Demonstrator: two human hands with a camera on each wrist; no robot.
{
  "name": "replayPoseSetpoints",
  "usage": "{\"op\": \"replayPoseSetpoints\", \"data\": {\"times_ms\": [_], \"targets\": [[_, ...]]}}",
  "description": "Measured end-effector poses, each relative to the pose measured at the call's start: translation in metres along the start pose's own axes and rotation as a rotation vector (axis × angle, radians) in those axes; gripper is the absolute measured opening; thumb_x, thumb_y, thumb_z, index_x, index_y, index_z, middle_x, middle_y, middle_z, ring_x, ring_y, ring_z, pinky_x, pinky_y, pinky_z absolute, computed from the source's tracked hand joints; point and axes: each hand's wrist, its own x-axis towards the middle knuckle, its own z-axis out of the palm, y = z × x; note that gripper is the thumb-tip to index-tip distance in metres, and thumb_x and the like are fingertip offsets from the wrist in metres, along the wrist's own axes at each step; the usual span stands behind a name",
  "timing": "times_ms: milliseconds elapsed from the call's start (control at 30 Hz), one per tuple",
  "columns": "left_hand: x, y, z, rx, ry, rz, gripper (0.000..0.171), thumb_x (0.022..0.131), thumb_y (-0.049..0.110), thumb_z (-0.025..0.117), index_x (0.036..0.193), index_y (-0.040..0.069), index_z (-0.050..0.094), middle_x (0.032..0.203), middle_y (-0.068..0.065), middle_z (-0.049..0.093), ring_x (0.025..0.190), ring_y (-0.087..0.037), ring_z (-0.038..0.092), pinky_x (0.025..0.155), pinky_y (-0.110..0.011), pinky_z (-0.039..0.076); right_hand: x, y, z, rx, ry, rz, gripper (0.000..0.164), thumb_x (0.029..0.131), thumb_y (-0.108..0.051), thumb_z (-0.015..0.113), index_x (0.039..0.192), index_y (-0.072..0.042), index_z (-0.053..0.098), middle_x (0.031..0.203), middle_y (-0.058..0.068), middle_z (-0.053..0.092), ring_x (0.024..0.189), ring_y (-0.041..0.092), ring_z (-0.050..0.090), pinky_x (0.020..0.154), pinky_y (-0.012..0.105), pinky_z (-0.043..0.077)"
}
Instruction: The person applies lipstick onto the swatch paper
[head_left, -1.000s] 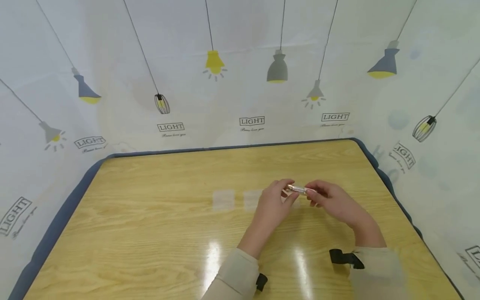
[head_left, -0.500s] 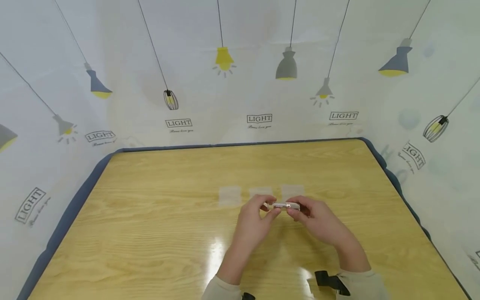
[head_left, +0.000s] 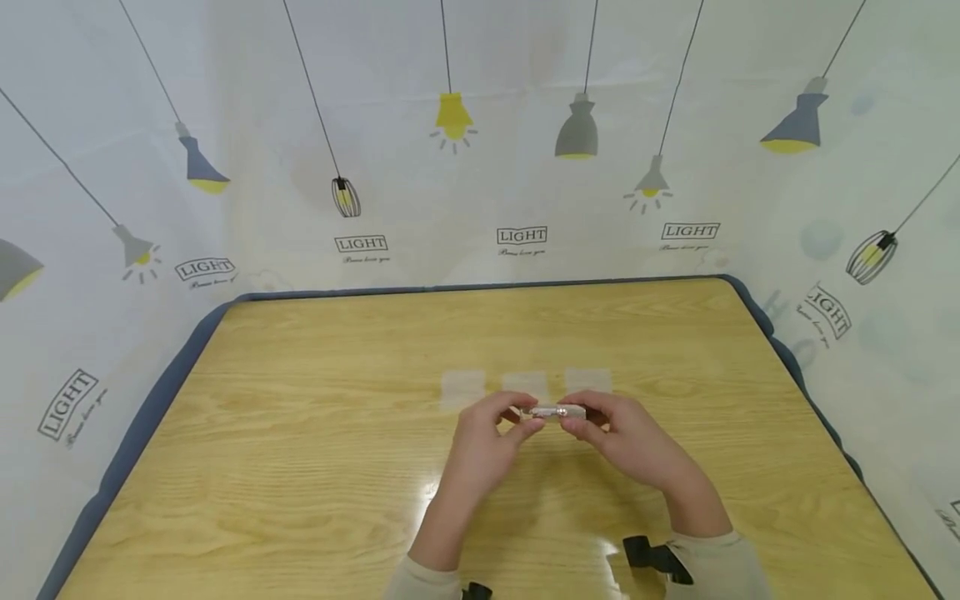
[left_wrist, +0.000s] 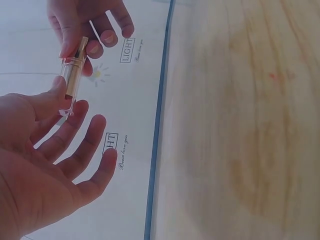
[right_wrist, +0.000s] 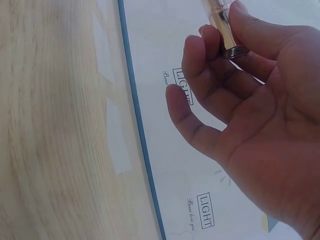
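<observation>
A slim lipstick [head_left: 553,412] with a gold tube and a clear cap lies roughly level between both hands, above the table. My left hand [head_left: 483,442] pinches its clear-cap end between thumb and fingers; in the left wrist view the other fingers of that left hand [left_wrist: 60,155] are spread. At the opposite end, my right hand [head_left: 633,437] grips the gold tube with thumb and index finger. The right wrist view shows the tube's dark end on the lipstick [right_wrist: 227,32] beside the right hand's [right_wrist: 270,100] bent fingers.
Three pale translucent squares, left [head_left: 462,388], middle [head_left: 527,383] and right [head_left: 588,380], lie in a row on the wooden table [head_left: 315,450] beyond the hands. A blue edge strip [head_left: 360,293] borders it, and a lamp-printed white wall covering [head_left: 277,250] rises behind.
Both hands have drawn the lipstick left and nearer to the body, and it has turned from slanted to nearly level. The head view has shifted slightly. Both hands keep hold.
</observation>
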Motion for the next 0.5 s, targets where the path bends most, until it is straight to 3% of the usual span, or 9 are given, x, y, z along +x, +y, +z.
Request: {"op": "replayPoseSetpoints", "data": {"times_ms": [233,500], "targets": [[-0.001,-0.001,-0.007,-0.012,-0.011,-0.008,0.025,0.097,0.025,0.078,0.12,0.015,0.08,0.115,0.002,0.08,0.103,-0.018,0.07,0.081,-0.028,0.057,0.001,0.001,-0.001,0.012,-0.011,0.003,0.032,0.107,-0.03,0.065,0.132,-0.011,0.072,0.114,0.008,0.075,0.096,0.021,0.069,0.072,0.026,0.055],[-0.002,-0.005,-0.016,0.029,-0.024,-0.027,0.024,0.096,0.026,0.08,0.118,0.016,0.081,0.113,0.003,0.081,0.103,-0.017,0.07,0.079,-0.028,0.055,0.003,0.006,0.002,0.044,-0.051,-0.025,0.033,0.106,-0.028,0.066,0.131,-0.009,0.073,0.121,0.012,0.075,0.101,0.023,0.072,0.078,0.027,0.059]]}}
